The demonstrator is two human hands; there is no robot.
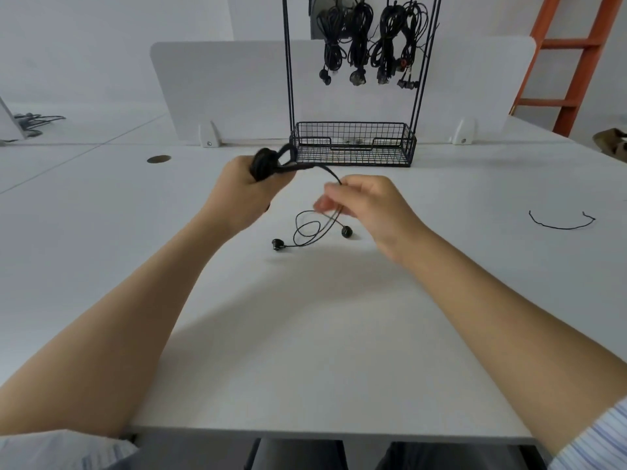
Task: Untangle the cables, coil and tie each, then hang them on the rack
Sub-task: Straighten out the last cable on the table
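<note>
Presently on the surface (305, 334), centre of frame: one thin black cable (307, 228), part wound, part loose.

Left hand (234, 198), centre left: fingers closed round the coil (263, 166), the wound part of that cable. It is held up off the surface, likely so the turns keep their shape while more is added.

Right hand (369, 205), centre right: fingers curled, pinching the strand that runs out from the coil (motion blur hides the exact fingertips). Judged purpose: to guide slack toward the coil.

Loose tail: a few slack loops lying on the surface below and between the hands. They end in two round plugs (277, 245), one at the lower left of the loops, the other at their right.

Tie (559, 225), right of frame: a short black wire lying curved on the surface, well apart from both hands. Probably set aside for binding the coil once winding ends.

Rack (288, 79), top centre: upright dark posts beyond the hands, with a wire basket (353, 161) at the foot. Several bundles (359, 39) hang from the top, coiled, plugs downward, so those look finished.

Ladder (583, 62), upper right: orange, behind the surface, no part in the work.

Stage, as judged: coiling of this cable is under way, and tying and hanging are not yet done.
</note>
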